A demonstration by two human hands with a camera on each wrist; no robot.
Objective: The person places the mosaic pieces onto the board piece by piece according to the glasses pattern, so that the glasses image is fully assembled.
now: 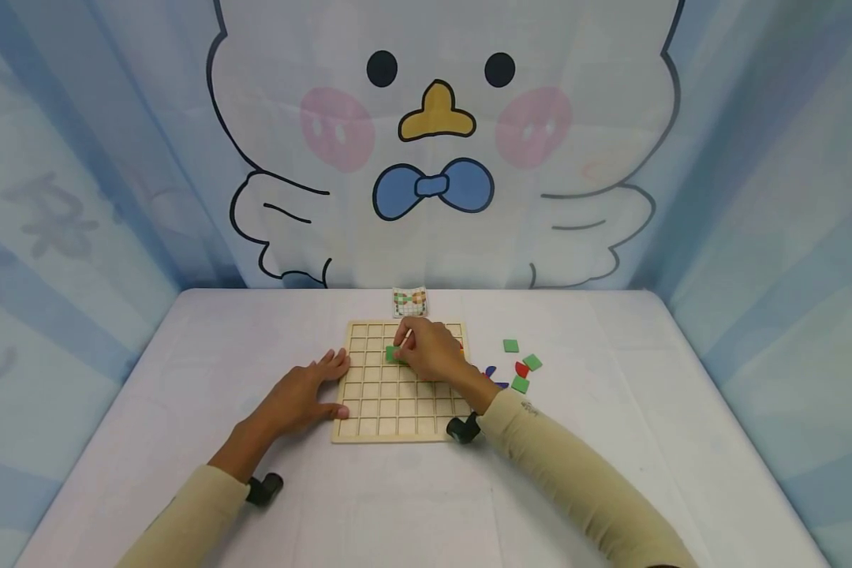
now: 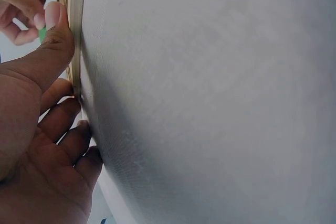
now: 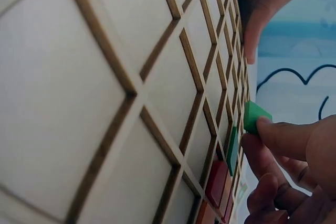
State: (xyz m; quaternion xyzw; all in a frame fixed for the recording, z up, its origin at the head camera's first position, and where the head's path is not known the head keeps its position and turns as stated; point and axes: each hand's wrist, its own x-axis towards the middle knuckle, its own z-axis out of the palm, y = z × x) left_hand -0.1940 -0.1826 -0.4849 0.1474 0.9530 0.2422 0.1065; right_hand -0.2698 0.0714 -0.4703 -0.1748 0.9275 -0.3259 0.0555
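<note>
My right hand [image 1: 433,351] is over the upper part of a wooden grid board [image 1: 376,410]. Its thumb and index finger pinch a small green square tile [image 3: 255,116] just above the grid, while the other fingers curl in. Set in the grid near those fingers are another green tile [image 3: 232,150], a red tile [image 3: 216,182] and an orange piece [image 3: 206,213]. At the board's left side, my left hand [image 1: 301,394] has its fingers and thumb spread apart, the tips touching the edge.
Right of the board lie several loose pieces: green tiles [image 1: 511,345], a red rounded piece [image 1: 521,369] and blue pieces [image 1: 491,371], partly behind the right wrist. A small pattern card [image 1: 409,301] sits beyond the board's far edge. A printed curtain [image 1: 433,244] borders the white table [image 1: 397,505].
</note>
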